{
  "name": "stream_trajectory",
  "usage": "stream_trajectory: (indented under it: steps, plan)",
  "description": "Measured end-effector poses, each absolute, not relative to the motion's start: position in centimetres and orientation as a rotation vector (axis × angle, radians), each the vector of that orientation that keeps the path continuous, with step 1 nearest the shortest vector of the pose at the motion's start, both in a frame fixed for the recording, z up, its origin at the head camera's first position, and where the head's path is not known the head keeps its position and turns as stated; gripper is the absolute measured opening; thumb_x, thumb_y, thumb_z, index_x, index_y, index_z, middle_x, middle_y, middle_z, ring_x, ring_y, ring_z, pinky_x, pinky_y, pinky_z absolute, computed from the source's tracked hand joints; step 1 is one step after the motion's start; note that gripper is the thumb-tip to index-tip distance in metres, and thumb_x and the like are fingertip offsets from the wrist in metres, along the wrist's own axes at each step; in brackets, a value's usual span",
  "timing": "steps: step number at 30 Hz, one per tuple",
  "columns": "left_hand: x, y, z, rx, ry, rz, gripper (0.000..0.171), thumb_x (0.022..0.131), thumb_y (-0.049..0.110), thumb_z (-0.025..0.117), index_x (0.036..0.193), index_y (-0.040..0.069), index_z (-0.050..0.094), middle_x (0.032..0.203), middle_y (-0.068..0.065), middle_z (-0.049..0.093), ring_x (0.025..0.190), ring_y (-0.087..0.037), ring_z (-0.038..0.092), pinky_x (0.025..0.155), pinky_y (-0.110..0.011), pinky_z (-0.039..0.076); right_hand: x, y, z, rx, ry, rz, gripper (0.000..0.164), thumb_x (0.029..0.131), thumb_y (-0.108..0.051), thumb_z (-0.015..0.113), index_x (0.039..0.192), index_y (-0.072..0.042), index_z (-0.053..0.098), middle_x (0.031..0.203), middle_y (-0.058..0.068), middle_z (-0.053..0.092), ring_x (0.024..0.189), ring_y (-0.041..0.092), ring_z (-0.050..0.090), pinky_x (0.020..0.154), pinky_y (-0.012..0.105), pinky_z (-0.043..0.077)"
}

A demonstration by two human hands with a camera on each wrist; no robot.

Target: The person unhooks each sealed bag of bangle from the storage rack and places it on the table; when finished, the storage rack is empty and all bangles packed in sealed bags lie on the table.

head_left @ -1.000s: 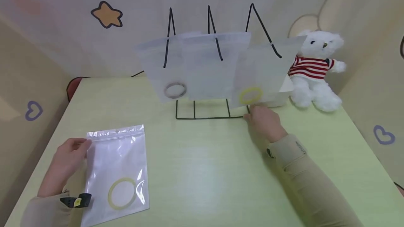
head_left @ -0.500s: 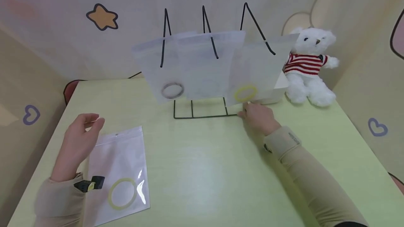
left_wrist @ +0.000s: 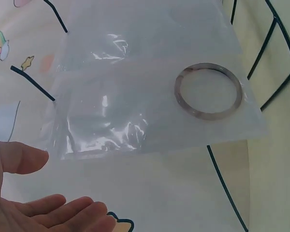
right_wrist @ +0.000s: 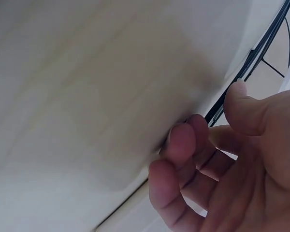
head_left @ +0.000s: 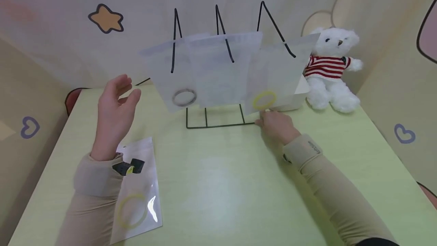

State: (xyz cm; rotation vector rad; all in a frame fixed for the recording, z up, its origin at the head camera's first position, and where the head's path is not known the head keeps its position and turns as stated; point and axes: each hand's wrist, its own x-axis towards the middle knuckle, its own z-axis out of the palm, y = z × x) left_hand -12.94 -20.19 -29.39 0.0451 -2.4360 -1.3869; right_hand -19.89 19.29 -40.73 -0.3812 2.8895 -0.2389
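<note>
A black wire rack (head_left: 222, 126) stands on the table with clear zip bags hanging from its hooks. The left hanging bag (head_left: 164, 71) holds a greyish-brown bangle (left_wrist: 180, 94); the right one (head_left: 280, 67) holds a yellow bangle (head_left: 261, 108). My left hand (head_left: 116, 113) is raised left of the rack, thumb and fingers apart, holding nothing. The left wrist view shows its fingers (left_wrist: 77, 212) close to the left bag. My right hand (head_left: 278, 126) grips the rack's base at the right front corner, fingers curled at the black wire. Partly hidden under my left forearm, another bag (head_left: 141, 177) lies flat with a yellow bangle (head_left: 121, 215).
A white teddy bear (head_left: 332, 67) in a striped shirt sits at the back right. Beside it, partly behind the right hanging bag, is a white box (head_left: 302, 89). A printed curtain (head_left: 143, 18) encloses the table (head_left: 211, 185).
My left hand has left the flat bag's top corner and risen up and to the right, toward the hanging bags. The right hand stays at the rack's base. The view has shifted slightly.
</note>
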Motion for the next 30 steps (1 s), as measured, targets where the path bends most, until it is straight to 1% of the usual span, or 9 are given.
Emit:
stream_trajectory:
  steps: [5,9,15,21,26,30]
  plan:
    - [-14.8,-19.2,-29.1,0.045,-2.267,-1.459,0.045,0.099,0.023,0.055,0.141,0.006,0.048,0.133,-0.010,0.057,0.120,-0.020,0.054,0.099,-0.030,0.041,-20.0,19.2,-40.7,-0.393,2.908,-0.229,0.026,0.102,-0.031,0.050,0.102,-0.006,0.057,0.087,0.011,0.060,0.078,0.027,0.059,0.066,0.047,0.053]
    - [-15.8,-18.8,-29.2,0.033,-2.177,-1.492,0.041,0.098,0.019,0.058,0.136,0.005,0.054,0.126,-0.010,0.062,0.112,-0.020,0.057,0.094,-0.028,0.043,-19.9,19.2,-40.7,-0.399,2.906,-0.237,0.026,0.102,-0.031,0.050,0.106,-0.005,0.057,0.089,0.012,0.062,0.078,0.028,0.059,0.068,0.048,0.053]
    - [-16.2,-18.3,-28.9,0.012,-2.114,-1.540,0.039,0.096,0.018,0.062,0.132,0.005,0.058,0.122,-0.011,0.064,0.106,-0.016,0.060,0.092,-0.026,0.046,-19.8,19.2,-40.6,-0.395,2.902,-0.255,0.026,0.102,-0.031,0.050,0.107,-0.006,0.056,0.088,0.012,0.061,0.078,0.028,0.059,0.069,0.049,0.053]
    - [-16.1,-17.7,-28.6,0.014,-2.063,-1.561,0.034,0.095,0.019,0.063,0.127,0.008,0.062,0.111,-0.007,0.066,0.095,-0.014,0.059,0.085,-0.026,0.045,-19.9,19.3,-40.7,-0.381,2.894,-0.281,0.024,0.102,-0.031,0.050,0.104,-0.007,0.056,0.085,0.010,0.059,0.077,0.027,0.058,0.069,0.047,0.052]
    - [-16.2,-17.4,-28.5,-0.016,-2.044,-1.564,0.030,0.095,0.017,0.064,0.123,0.007,0.064,0.099,-0.001,0.065,0.087,-0.012,0.061,0.078,-0.024,0.045,-20.0,19.5,-40.9,-0.384,2.900,-0.279,0.024,0.102,-0.031,0.051,0.096,-0.009,0.055,0.080,0.008,0.056,0.074,0.025,0.054,0.064,0.043,0.050]
    - [-16.3,-17.2,-28.5,-0.044,-2.052,-1.548,0.027,0.094,0.018,0.065,0.118,0.005,0.067,0.098,-0.001,0.065,0.086,-0.012,0.061,0.077,-0.023,0.046,-20.0,19.5,-41.0,-0.401,2.903,-0.275,0.025,0.102,-0.032,0.051,0.092,-0.009,0.053,0.077,0.008,0.054,0.070,0.024,0.052,0.060,0.040,0.047]
